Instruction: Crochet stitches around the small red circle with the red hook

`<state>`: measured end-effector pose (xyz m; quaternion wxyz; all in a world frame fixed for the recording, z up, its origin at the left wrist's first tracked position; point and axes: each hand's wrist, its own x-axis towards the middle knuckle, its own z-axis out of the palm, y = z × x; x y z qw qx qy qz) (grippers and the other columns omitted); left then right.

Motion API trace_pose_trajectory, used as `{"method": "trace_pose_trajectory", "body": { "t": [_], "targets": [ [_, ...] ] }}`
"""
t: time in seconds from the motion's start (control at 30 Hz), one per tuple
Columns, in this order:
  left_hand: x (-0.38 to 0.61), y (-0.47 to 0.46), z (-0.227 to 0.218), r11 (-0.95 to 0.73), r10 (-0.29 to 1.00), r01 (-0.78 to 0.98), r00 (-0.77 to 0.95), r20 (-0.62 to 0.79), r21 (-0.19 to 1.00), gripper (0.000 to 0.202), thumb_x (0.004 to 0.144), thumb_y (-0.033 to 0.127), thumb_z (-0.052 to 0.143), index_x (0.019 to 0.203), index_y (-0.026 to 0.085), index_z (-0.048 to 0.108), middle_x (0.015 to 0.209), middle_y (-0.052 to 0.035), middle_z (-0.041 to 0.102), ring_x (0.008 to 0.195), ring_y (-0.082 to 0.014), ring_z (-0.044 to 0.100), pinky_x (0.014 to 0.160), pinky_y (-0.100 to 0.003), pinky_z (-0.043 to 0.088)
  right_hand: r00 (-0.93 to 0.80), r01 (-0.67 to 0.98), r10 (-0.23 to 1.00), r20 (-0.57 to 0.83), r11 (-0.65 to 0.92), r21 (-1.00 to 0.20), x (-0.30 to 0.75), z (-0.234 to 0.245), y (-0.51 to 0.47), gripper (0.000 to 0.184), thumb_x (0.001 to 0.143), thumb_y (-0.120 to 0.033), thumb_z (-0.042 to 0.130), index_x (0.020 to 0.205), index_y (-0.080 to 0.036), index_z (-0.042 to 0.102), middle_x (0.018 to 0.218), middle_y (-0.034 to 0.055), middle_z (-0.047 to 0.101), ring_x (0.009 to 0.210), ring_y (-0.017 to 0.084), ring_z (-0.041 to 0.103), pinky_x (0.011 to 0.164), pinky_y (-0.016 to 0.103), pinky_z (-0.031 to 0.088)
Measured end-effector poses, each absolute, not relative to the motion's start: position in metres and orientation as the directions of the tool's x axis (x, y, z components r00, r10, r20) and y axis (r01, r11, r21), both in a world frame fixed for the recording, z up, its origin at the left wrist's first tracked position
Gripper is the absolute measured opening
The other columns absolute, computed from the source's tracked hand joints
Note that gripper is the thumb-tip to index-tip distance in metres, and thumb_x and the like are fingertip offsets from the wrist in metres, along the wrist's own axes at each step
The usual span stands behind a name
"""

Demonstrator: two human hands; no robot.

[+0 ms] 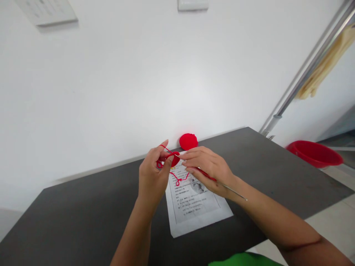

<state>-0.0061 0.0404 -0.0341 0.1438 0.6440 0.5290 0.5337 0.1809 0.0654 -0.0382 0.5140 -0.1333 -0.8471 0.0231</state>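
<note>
Between the thumb and fingers of my left hand (pixel 155 168) is a small piece of red crochet work (pixel 175 159), with yarn looped over the raised index finger. My right hand (pixel 209 166) is closed around a crochet hook (pixel 205 174) with a red grip and metal ends. The hook's tip meets the red piece; its back end sticks out past my right wrist. A loose red yarn strand (pixel 180 180) with a small loop dangles over the printed sheet below. Behind my hands, a ball of red yarn (pixel 188 141) rests near the wall.
A printed paper sheet (pixel 194 218) lies on the dark table (pixel 91 218) under my hands. The white wall (pixel 138 74) rises at the table's back edge. To the right are a red basin (pixel 316 153), a metal pole (pixel 313 62) and a hanging cream cloth (pixel 327 62).
</note>
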Motion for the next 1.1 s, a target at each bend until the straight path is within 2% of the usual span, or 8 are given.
{"method": "trace_pose_trajectory", "body": {
  "t": [0.13, 0.23, 0.5, 0.67, 0.73, 0.83, 0.93, 1.1],
  "targets": [
    [-0.010, 0.044, -0.030, -0.474, 0.799, 0.647, 0.030, 0.601, 0.598, 0.015, 0.087, 0.012, 0.057, 0.086, 0.020, 0.069, 0.087, -0.0040, 0.070, 0.091, -0.0207, 0.067, 0.085, -0.037, 0.053, -0.488, 0.168, 0.374, 0.788, 0.927, -0.336, 0.193, -0.030, 0.064, 0.015, 0.098, -0.012, 0.057, 0.111, -0.018, 0.065, 0.108, 0.0103, 0.078, 0.103, 0.018, 0.073, 0.092, 0.033, 0.061],
    [-0.011, 0.044, -0.029, -0.513, 0.800, 0.637, 0.112, 0.590, 0.576, 0.015, 0.089, 0.013, 0.056, 0.084, 0.021, 0.067, 0.088, -0.0051, 0.070, 0.097, -0.0230, 0.067, 0.085, -0.037, 0.052, -0.527, 0.160, 0.398, 0.751, 0.914, -0.373, 0.201, -0.024, 0.063, 0.014, 0.098, -0.012, 0.058, 0.108, -0.018, 0.066, 0.104, 0.0086, 0.078, 0.097, 0.017, 0.074, 0.087, 0.031, 0.061],
    [-0.014, 0.041, -0.026, -0.493, 0.853, 0.465, 0.093, 0.513, 0.735, 0.011, 0.083, 0.014, 0.067, 0.077, 0.023, 0.071, 0.090, -0.0056, 0.076, 0.076, -0.0201, 0.064, 0.076, -0.034, 0.049, -0.510, 0.127, 0.570, 0.644, 0.791, -0.599, 0.212, -0.014, 0.059, 0.010, 0.095, -0.015, 0.064, 0.095, -0.017, 0.074, 0.091, 0.0057, 0.080, 0.082, 0.015, 0.075, 0.074, 0.025, 0.060],
    [-0.017, 0.038, -0.023, -0.312, 0.950, 0.144, 0.050, 0.308, 0.939, 0.006, 0.077, 0.019, 0.076, 0.082, 0.020, 0.078, 0.081, -0.0041, 0.073, 0.069, -0.0167, 0.059, 0.064, -0.029, 0.048, -0.433, -0.220, 0.712, 0.552, 0.511, -0.831, 0.202, -0.022, 0.065, 0.014, 0.093, -0.026, 0.070, 0.087, -0.014, 0.076, 0.082, 0.0063, 0.080, 0.074, 0.016, 0.076, 0.069, 0.025, 0.064],
    [-0.018, 0.038, -0.023, -0.170, 0.977, -0.037, 0.124, 0.173, 0.985, 0.017, 0.070, 0.022, 0.082, 0.087, 0.018, 0.080, 0.071, -0.0019, 0.068, 0.065, -0.0151, 0.058, 0.061, -0.027, 0.048, -0.417, -0.342, 0.692, 0.589, 0.481, -0.807, 0.196, -0.028, 0.069, 0.013, 0.091, -0.027, 0.073, 0.088, -0.015, 0.077, 0.083, 0.0064, 0.080, 0.075, 0.015, 0.077, 0.069, 0.026, 0.064],
    [-0.018, 0.037, -0.022, -0.022, 0.966, -0.167, 0.249, 0.064, 0.986, 0.024, 0.061, 0.022, 0.090, 0.082, 0.017, 0.080, 0.068, -0.0002, 0.064, 0.061, -0.0126, 0.057, 0.058, -0.025, 0.047, -0.417, -0.383, 0.534, 0.735, 0.631, -0.675, 0.192, -0.032, 0.073, 0.009, 0.092, -0.025, 0.072, 0.092, -0.016, 0.075, 0.090, 0.0085, 0.080, 0.086, 0.017, 0.076, 0.075, 0.029, 0.064],
    [-0.016, 0.036, -0.021, 0.039, 0.959, -0.190, 0.283, 0.017, 0.981, 0.019, 0.058, 0.020, 0.091, 0.071, 0.016, 0.078, 0.071, -0.0015, 0.067, 0.063, -0.0127, 0.058, 0.060, -0.025, 0.048, -0.485, -0.260, 0.343, 0.804, 0.822, -0.507, 0.194, -0.031, 0.075, 0.007, 0.093, -0.024, 0.070, 0.094, -0.017, 0.071, 0.099, 0.0103, 0.079, 0.097, 0.018, 0.074, 0.086, 0.034, 0.061],
    [-0.018, 0.035, -0.020, 0.023, 0.967, -0.179, 0.253, 0.023, 0.984, 0.028, 0.062, 0.021, 0.090, 0.089, 0.020, 0.083, 0.077, -0.0039, 0.074, 0.077, -0.0190, 0.066, 0.073, -0.030, 0.054, -0.575, -0.092, 0.290, 0.765, 0.906, -0.413, 0.198, -0.029, 0.072, 0.005, 0.096, -0.016, 0.063, 0.100, -0.019, 0.065, 0.113, 0.0118, 0.077, 0.111, 0.018, 0.071, 0.098, 0.038, 0.058]
  ]
}}
